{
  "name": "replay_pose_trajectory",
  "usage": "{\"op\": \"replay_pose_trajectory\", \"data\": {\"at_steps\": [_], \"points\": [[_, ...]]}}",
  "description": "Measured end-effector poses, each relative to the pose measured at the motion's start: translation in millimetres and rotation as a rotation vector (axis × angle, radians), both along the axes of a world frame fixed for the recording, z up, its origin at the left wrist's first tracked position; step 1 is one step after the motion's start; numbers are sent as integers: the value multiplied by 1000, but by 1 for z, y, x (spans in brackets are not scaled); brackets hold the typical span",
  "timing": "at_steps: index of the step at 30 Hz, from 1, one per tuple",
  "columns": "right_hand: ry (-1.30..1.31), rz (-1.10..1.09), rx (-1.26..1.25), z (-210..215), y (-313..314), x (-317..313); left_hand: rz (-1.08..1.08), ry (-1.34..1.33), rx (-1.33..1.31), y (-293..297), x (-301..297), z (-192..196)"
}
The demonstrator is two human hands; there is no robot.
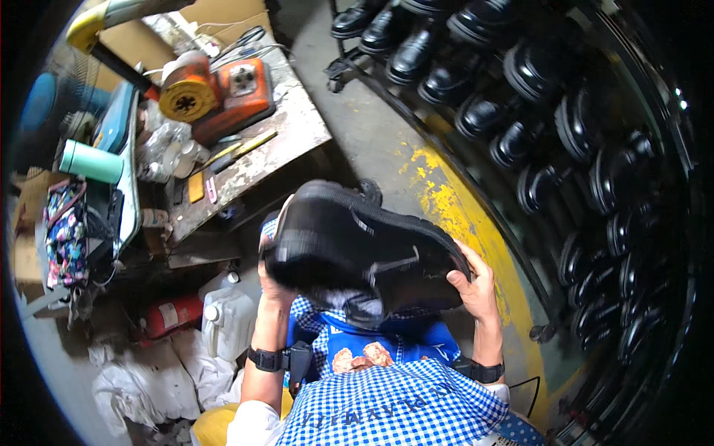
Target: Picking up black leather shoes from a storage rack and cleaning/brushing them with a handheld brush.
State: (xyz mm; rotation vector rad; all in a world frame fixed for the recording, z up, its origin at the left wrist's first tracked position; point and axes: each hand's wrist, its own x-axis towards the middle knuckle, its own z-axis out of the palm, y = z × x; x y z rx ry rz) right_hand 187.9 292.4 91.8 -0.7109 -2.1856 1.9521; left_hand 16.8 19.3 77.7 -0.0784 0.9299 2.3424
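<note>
A large black shoe (349, 238) is held up in front of my chest, lying sideways and somewhat blurred. My right hand (476, 286) grips its right end, with the thumb on the near side and fingers round the edge. At the opposite end, my left hand (274, 282) wraps the shoe from the outside; most of its fingers are hidden behind the black upper. A scrap of blue-and-white check shows beside that hand. Below the shoe, my blue checked apron (387, 398) covers my lap, and crumpled brownish-pink pieces (362, 358) lie on the blue cloth there.
To the right stands a wheeled rack with rows of black shoes (535, 67). A worn workbench (297, 134) at the left carries an orange machine (238, 89), tools and a mint-green tumbler (91, 161). Below are a white jug (227, 320) and a red cylinder (169, 315).
</note>
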Motion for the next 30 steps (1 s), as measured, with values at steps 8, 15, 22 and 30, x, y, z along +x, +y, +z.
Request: {"op": "replay_pose_trajectory", "data": {"at_steps": [8,15,22,30], "points": [[-80,321,-447,9,-41,-44,210,23,-322,-60,20,-22],[-74,236,-624,6,-81,-74,-75,106,-618,-56,73,-55],[-36,601,-23,25,-135,-114,570,51,-424,-58,47,-28],[237,647,664,-38,-145,-306,652,45,-416,-91,54,-45]]}}
